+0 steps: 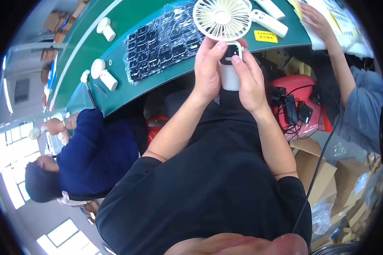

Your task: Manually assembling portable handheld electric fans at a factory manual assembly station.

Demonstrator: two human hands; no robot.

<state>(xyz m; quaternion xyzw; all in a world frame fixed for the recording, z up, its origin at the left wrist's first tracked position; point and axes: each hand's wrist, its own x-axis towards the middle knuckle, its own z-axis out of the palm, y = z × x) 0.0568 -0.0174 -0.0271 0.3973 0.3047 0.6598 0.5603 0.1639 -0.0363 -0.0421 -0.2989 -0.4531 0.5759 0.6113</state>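
Two hands, left hand [207,68], right hand [247,78], gripping white fan [224,25], black parts tray [161,42] beside

A green table [127,17] is carrying a plastic sheet of black parts [161,42]. White fan handles [270,21] and small white pieces [104,74] are lying on it too.

Both bare forearms rise from the short black sleeves at the lower middle of the view and converge toward the top centre, elbows spread apart, wrists close together. The left hand [208,70] is curled, its palm turned inward, fingers wrapped round from the left side and the thumb laid across the front, tip pointing right. The right hand [250,80] mirrors it from the right side, fingers closed behind and the thumb pressed on the front, tip pointing up and left. The two thumbs lie just beside one another, nearly touching. Both wrists are straight, in line with the forearms
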